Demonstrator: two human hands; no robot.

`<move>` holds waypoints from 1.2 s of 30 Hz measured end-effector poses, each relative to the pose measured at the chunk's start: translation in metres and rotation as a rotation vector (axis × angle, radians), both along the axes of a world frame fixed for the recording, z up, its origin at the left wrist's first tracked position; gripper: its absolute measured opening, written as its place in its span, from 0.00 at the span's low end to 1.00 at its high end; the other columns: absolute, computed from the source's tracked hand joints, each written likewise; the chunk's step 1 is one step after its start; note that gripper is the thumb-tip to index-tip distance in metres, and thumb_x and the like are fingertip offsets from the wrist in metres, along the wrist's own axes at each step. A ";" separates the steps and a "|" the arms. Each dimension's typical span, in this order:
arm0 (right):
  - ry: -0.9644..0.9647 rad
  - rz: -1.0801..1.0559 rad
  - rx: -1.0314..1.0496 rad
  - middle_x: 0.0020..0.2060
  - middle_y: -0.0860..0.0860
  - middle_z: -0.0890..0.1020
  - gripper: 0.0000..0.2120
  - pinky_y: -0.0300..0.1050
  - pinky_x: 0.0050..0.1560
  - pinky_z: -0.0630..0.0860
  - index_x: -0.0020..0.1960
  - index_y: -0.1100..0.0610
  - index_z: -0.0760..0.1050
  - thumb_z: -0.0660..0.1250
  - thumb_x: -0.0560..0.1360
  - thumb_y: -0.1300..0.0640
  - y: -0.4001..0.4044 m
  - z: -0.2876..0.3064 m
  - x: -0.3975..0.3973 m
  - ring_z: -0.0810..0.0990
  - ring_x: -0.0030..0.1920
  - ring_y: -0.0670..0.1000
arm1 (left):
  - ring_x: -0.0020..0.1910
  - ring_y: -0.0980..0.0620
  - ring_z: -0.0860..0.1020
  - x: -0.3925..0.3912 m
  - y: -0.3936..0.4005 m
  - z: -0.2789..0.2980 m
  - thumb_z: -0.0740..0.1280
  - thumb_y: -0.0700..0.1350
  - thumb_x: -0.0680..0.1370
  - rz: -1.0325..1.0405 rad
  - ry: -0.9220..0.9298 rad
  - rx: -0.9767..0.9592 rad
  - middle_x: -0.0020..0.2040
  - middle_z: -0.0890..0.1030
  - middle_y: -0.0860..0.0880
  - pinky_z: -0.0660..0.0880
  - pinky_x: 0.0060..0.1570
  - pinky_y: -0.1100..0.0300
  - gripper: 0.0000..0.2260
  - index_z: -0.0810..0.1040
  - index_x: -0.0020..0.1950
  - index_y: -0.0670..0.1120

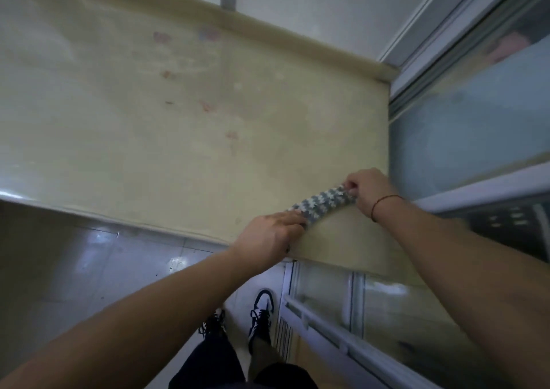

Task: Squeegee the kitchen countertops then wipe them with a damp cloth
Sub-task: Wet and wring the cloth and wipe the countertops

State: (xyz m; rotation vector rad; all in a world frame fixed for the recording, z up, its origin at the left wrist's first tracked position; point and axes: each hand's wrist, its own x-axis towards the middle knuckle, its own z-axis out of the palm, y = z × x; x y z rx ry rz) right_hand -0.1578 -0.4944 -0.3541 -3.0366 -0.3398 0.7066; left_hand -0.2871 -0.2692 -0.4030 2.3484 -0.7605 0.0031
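A grey-and-white patterned cloth (323,202), rolled or bunched into a narrow strip, is stretched between both hands over the near right part of the pale yellow countertop (184,138). My left hand (268,236) grips its near end by the counter's front edge. My right hand (370,190) pinches its far end next to the glass panel; a thin red cord circles that wrist. Faint reddish stains mark the counter's middle.
A raised yellow backsplash lip (297,41) borders the counter's far side under a white wall. A sliding glass panel in a metal frame (464,126) shuts in the right side. Grey tiled floor (74,269) lies below the front edge, with my shoes (262,314) on it.
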 end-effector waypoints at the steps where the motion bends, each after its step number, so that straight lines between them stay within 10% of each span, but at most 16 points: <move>1: -0.015 -0.068 -0.001 0.44 0.59 0.82 0.07 0.46 0.47 0.72 0.41 0.53 0.79 0.67 0.74 0.64 -0.004 0.000 -0.006 0.79 0.49 0.60 | 0.55 0.45 0.82 0.007 -0.002 0.000 0.74 0.31 0.58 -0.027 -0.002 0.016 0.55 0.83 0.45 0.82 0.43 0.50 0.19 0.84 0.49 0.41; 13: -0.119 -0.654 -0.134 0.55 0.61 0.79 0.12 0.49 0.51 0.74 0.57 0.57 0.75 0.56 0.77 0.63 -0.009 -0.013 -0.080 0.77 0.56 0.62 | 0.55 0.40 0.78 0.041 -0.023 0.000 0.75 0.34 0.60 -0.001 -0.016 0.057 0.59 0.79 0.42 0.78 0.52 0.50 0.28 0.80 0.60 0.43; 25: 0.025 -0.991 0.037 0.54 0.60 0.82 0.11 0.42 0.44 0.69 0.54 0.61 0.79 0.66 0.75 0.57 0.033 0.007 -0.114 0.81 0.55 0.60 | 0.43 0.41 0.78 0.050 0.000 0.002 0.71 0.39 0.70 0.080 -0.003 0.004 0.48 0.83 0.45 0.76 0.44 0.50 0.15 0.83 0.56 0.47; 29: 0.081 -1.122 0.249 0.41 0.60 0.82 0.09 0.45 0.43 0.76 0.42 0.64 0.77 0.70 0.72 0.58 0.043 0.003 -0.112 0.82 0.42 0.58 | 0.46 0.42 0.79 0.051 0.008 0.010 0.71 0.39 0.71 0.111 0.075 0.004 0.49 0.83 0.45 0.74 0.49 0.51 0.27 0.72 0.70 0.45; 36: 0.101 -1.434 0.610 0.33 0.61 0.83 0.06 0.62 0.35 0.82 0.39 0.67 0.79 0.72 0.71 0.64 0.064 -0.007 -0.123 0.83 0.29 0.59 | 0.45 0.42 0.80 0.047 0.020 0.005 0.70 0.41 0.68 0.068 0.088 0.035 0.48 0.84 0.45 0.76 0.48 0.50 0.16 0.82 0.56 0.44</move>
